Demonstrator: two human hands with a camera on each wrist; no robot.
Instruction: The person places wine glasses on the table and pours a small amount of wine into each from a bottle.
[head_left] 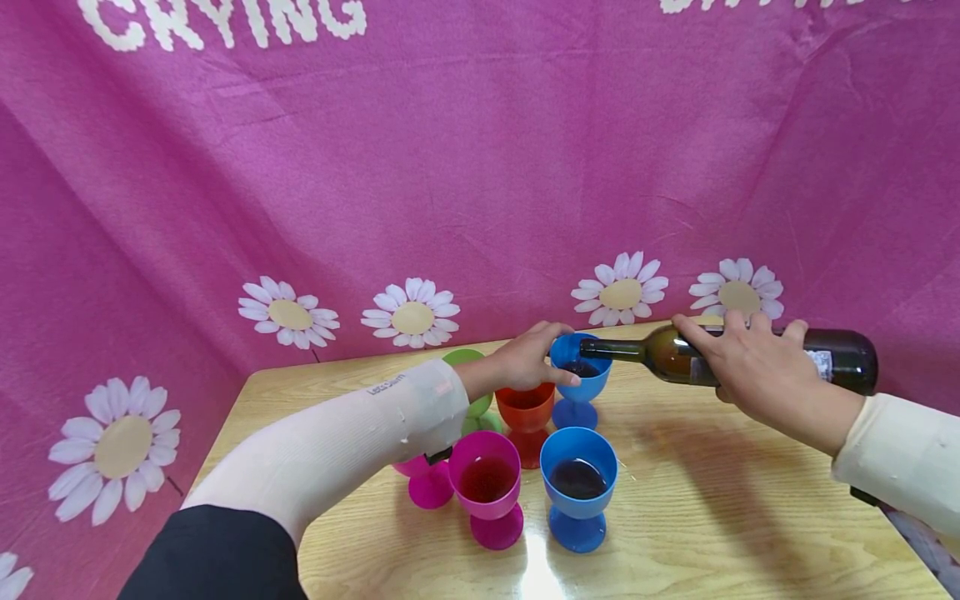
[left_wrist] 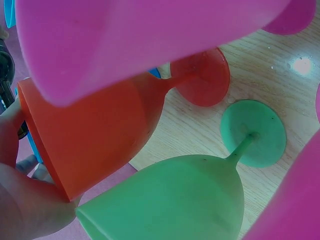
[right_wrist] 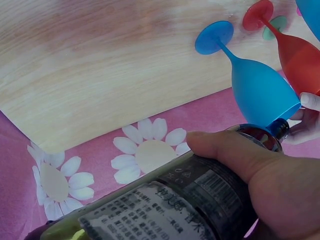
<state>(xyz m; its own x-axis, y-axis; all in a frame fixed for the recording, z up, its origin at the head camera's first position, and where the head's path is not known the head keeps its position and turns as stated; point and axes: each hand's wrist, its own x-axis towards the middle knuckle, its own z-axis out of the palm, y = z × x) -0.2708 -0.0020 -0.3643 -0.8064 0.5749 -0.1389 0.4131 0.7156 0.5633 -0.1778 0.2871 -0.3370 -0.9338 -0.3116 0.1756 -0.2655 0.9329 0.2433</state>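
Observation:
My right hand grips a dark wine bottle by its body and holds it almost level. The bottle's mouth lies at the rim of the back blue goblet, which has dark liquid inside. Around the left side of that rim curve the fingers and thumb of my left hand, steadying it. Beneath this hand stands a red goblet, partly covered by it. The right wrist view shows the bottle's printed label and the blue goblet beside the left fingertips.
Nearer me stand a pink goblet with red liquid and a second blue goblet with dark liquid. A green goblet and another pink goblet are partly behind my left arm. A pink flowered cloth hangs behind the wooden table.

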